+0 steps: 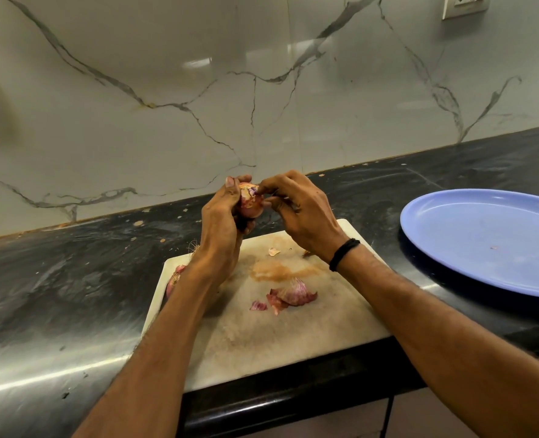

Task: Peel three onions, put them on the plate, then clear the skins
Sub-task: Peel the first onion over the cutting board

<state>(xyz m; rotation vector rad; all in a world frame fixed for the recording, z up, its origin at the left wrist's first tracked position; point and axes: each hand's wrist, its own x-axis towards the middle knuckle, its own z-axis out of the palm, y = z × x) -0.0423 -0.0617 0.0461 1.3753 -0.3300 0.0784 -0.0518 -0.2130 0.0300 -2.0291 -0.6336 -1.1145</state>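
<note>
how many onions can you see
2. One onion gripped by the left hand; another onion at the cutting board's left edge, partly behind the forearm. More may be hidden.

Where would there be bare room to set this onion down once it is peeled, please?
The plate is bare but for a speck. The board's near half, below the skins, is free, as is the counter left of it. Crowded: the board's far left, where a second onion lies beside the left forearm.
</note>
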